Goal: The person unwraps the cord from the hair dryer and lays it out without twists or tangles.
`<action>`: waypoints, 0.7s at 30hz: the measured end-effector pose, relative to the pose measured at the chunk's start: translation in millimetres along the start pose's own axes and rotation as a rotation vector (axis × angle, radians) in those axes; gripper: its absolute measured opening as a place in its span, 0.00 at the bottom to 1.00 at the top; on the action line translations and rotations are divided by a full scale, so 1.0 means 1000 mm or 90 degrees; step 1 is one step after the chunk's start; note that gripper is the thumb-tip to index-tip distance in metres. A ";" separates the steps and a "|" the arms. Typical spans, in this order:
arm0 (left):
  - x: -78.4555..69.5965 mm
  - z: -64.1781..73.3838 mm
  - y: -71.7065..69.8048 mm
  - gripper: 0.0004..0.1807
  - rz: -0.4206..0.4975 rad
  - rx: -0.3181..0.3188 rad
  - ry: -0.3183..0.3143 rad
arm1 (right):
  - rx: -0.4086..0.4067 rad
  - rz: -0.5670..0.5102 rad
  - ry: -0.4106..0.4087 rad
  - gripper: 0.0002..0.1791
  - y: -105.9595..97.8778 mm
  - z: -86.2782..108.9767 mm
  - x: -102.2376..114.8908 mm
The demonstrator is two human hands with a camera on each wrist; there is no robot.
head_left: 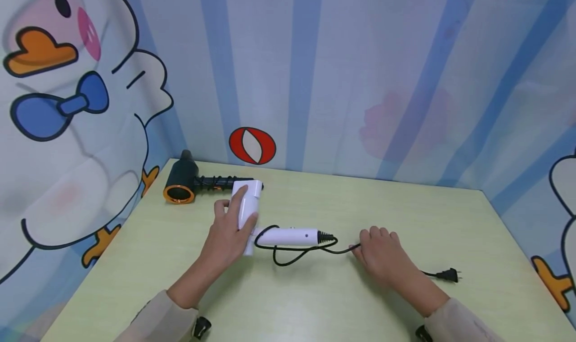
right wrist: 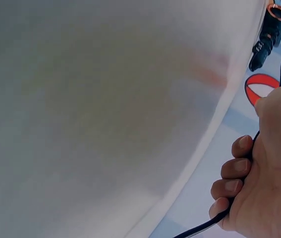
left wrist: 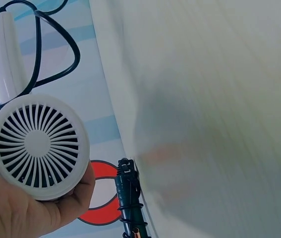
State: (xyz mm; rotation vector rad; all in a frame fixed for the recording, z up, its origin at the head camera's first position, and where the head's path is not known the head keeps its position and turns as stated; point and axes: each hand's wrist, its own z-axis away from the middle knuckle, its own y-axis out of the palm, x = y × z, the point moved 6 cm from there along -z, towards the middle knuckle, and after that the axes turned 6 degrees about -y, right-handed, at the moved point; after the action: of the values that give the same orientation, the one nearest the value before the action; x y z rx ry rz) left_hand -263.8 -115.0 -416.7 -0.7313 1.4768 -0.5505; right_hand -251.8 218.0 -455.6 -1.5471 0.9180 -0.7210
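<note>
The left hand (head_left: 227, 232) grips the white hair dryer (head_left: 288, 236), at nine o'clock from the right hand (head_left: 382, 254), whose fingers curl round the black cord (head_left: 344, 252). Cord handling seems the step in hand; the next move likely calls for steadying the dryer and guiding the cord gently.

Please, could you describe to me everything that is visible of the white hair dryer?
The white hair dryer looks like smooth plastic, with a round slatted grille at one end of its barrel. The left hand grips the barrel over the table; whether it rests there is unclear. Its handle points to the person's right. The black cord loops round the handle, passes through the right hand, and ends in a two-pronged plug.
</note>
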 end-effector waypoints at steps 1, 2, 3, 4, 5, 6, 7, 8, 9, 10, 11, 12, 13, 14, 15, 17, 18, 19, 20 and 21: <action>0.000 0.000 0.000 0.37 0.002 0.001 0.000 | 0.001 -0.002 0.009 0.17 0.000 -0.001 -0.003; -0.001 0.000 0.000 0.37 0.003 0.001 -0.001 | 0.001 -0.002 0.016 0.18 0.000 -0.003 -0.005; -0.001 0.001 0.000 0.37 0.004 0.003 0.000 | 0.003 -0.002 0.024 0.18 0.000 -0.004 -0.007; -0.001 0.001 0.000 0.37 0.005 0.003 -0.001 | 0.003 -0.003 0.032 0.19 -0.001 -0.005 -0.009; -0.002 0.001 0.000 0.37 0.004 0.004 -0.001 | 0.005 -0.003 0.040 0.19 -0.001 -0.006 -0.012; -0.002 0.002 0.000 0.37 0.004 0.005 -0.001 | 0.006 -0.002 0.048 0.19 -0.002 -0.007 -0.013; -0.002 0.002 0.000 0.37 0.004 0.005 -0.002 | 0.006 -0.003 0.055 0.20 -0.003 -0.009 -0.015; -0.002 0.002 0.000 0.37 0.004 0.006 -0.003 | 0.005 -0.002 0.062 0.20 -0.004 -0.010 -0.017; -0.003 0.003 0.000 0.37 0.004 0.008 -0.004 | 0.004 -0.002 0.068 0.20 -0.006 -0.011 -0.018; -0.003 0.003 0.000 0.37 0.002 0.008 -0.005 | 0.002 -0.003 0.074 0.21 -0.008 -0.012 -0.019; -0.003 0.004 0.001 0.37 0.001 0.009 -0.006 | 0.002 -0.007 0.080 0.21 -0.010 -0.013 -0.020; -0.003 0.004 0.001 0.37 -0.001 0.011 -0.008 | 0.002 -0.009 0.085 0.21 -0.011 -0.014 -0.020; -0.003 0.004 0.001 0.37 -0.002 0.012 -0.008 | -0.001 -0.012 0.088 0.21 -0.013 -0.015 -0.021; -0.002 0.004 0.002 0.38 -0.004 0.013 -0.009 | -0.001 -0.012 0.091 0.22 -0.015 -0.016 -0.021; -0.002 0.004 0.002 0.38 -0.005 0.015 -0.009 | -0.003 -0.013 0.094 0.22 -0.017 -0.018 -0.021; -0.001 0.004 0.003 0.38 -0.007 0.017 -0.009 | -0.007 -0.010 0.099 0.22 -0.021 -0.019 -0.021; 0.000 0.004 0.004 0.38 -0.008 0.018 -0.008 | -0.012 -0.005 0.099 0.23 -0.023 -0.021 -0.021; 0.001 0.004 0.005 0.38 -0.007 0.019 -0.007 | -0.017 -0.002 0.101 0.23 -0.025 -0.022 -0.021; 0.002 0.004 0.005 0.37 -0.007 0.020 -0.006 | -0.021 0.002 0.102 0.23 -0.027 -0.023 -0.021; 0.003 0.004 0.006 0.37 -0.006 0.020 -0.005 | -0.026 0.004 0.103 0.23 -0.028 -0.024 -0.021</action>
State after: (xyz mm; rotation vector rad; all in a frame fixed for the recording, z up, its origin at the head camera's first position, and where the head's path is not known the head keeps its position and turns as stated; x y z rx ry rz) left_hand -260.2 -112.5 -422.9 -0.7151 1.4546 -0.5770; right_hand -278.0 225.5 -423.1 -1.5382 1.0619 -0.8370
